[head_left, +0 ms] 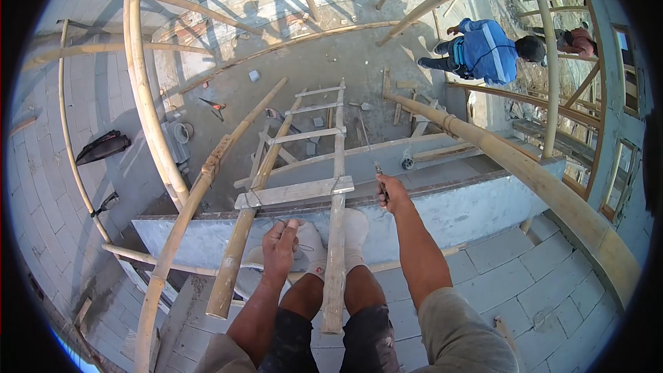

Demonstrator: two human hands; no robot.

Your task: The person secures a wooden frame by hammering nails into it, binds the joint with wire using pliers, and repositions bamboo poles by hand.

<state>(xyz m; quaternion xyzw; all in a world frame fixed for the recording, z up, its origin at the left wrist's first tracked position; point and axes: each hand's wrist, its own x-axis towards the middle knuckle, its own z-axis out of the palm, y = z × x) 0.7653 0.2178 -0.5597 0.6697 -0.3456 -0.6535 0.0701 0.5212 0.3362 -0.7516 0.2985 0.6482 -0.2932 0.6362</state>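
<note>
I look straight down past my knees and white shoes onto a wooden ladder leaning against a grey concrete beam. My left hand is closed around a loop of thin wire just below the ladder's top rung, beside its left rail. My right hand rests at the beam's top edge and grips a small dark tool, probably pliers, pointing upward.
Bamboo scaffold poles cross all around, a thick one at the right. Below lies a concrete floor with scraps and tools. A person in a blue jacket bends at the upper right. Block walls flank me.
</note>
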